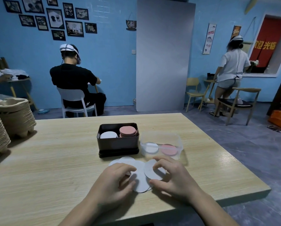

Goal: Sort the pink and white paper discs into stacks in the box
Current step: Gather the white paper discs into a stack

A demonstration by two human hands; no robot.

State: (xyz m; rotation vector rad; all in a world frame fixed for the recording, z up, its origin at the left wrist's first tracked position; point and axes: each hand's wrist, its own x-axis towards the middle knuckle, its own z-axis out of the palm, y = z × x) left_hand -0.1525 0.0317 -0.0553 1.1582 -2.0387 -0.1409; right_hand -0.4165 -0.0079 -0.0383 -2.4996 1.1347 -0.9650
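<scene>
Between our hands, loose discs (141,175): we count at least five white ones, overlapped in a fan; hidden ones we cannot count. They lie flat on the table (55,160), close to its near edge. Being round, they have no long axis, but the fan spreads left to right.
Top disc (153,172): one white disc, lying over the fan's right end.
Right hand (174,176): fingers bent, the tips on the top disc and the thumb at its near rim, pinching it.
Left hand (117,181): fingers curled down onto the fan's left part, thumb on a lower disc; whether it grips anything we cannot tell.
Black box (117,144): one, open upward, long axis left to right, just behind the fan, whose far edge reaches its base.
Stacks in the box: two, side by side, a white stack (108,135) on the left and a taller pink stack (128,131) on the right.
Clear container (162,144): one, beside the box's right end, holding one white round (151,147) and one pink round (169,149).
Open room: bare tabletop left of our hands, running to two piles of pulp trays (14,115) at the left edge; a narrower strip lies right of the container before the table's right edge.
</scene>
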